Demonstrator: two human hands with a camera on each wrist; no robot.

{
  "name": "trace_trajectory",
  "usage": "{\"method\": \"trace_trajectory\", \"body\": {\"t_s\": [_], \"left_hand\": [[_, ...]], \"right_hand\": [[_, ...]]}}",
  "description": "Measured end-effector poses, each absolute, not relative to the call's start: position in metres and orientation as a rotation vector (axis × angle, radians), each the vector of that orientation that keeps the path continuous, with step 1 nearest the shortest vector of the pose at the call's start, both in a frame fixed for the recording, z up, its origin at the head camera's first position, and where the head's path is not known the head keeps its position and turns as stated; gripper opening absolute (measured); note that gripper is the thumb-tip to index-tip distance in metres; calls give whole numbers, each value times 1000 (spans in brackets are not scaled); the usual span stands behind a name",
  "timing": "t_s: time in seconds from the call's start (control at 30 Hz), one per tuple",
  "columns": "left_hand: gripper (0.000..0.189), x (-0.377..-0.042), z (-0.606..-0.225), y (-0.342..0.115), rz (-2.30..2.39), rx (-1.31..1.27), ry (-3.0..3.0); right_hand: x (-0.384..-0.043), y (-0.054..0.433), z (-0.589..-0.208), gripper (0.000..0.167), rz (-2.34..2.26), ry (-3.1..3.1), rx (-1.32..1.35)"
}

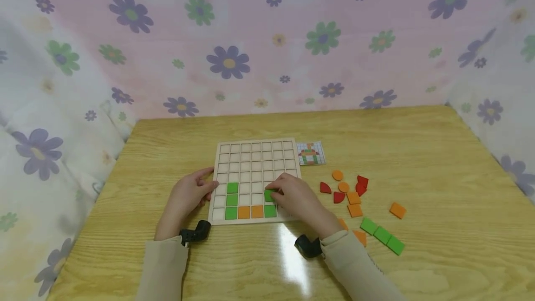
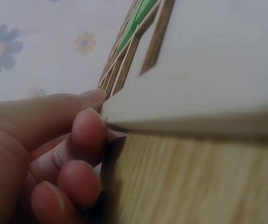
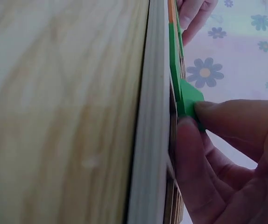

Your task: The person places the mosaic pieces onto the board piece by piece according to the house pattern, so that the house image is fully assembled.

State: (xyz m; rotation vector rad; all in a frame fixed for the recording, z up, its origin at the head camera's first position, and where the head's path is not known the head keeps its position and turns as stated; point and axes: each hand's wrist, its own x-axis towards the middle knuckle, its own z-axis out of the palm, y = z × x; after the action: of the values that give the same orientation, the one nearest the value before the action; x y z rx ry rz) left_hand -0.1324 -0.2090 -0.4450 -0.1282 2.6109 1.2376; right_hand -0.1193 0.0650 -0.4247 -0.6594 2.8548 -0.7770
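A wooden grid board (image 1: 251, 221) lies on the table. My left hand (image 1: 190, 193) grips its left edge, the thumb (image 2: 94, 95) on the frame and fingertips at the side. Between thumb and fingers of my right hand (image 1: 298, 198) is a green square tile (image 3: 190, 100), tilted over a cell on the board's right part. Just below it, another green tile (image 1: 270, 211) lies in the bottom row, beside two orange square tiles (image 1: 251, 212). A column of green tiles (image 1: 231, 200) fills cells on the left. My right hand covers some cells.
A small pattern card (image 1: 311, 153) lies at the board's upper right. To the right are red quarter-round pieces (image 1: 339, 197), orange round pieces (image 1: 337, 175), loose orange squares (image 1: 355, 210) and a row of green squares (image 1: 382, 235). A flowered cloth (image 1: 251, 36) stands behind the table.
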Motion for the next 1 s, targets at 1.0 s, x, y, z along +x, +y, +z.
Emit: {"method": "trace_trajectory", "body": {"t_s": [1.0], "left_hand": [[51, -133, -449, -208, 1188, -88, 2647]], "right_hand": [[-113, 63, -424, 15, -736, 2872, -628]]}}
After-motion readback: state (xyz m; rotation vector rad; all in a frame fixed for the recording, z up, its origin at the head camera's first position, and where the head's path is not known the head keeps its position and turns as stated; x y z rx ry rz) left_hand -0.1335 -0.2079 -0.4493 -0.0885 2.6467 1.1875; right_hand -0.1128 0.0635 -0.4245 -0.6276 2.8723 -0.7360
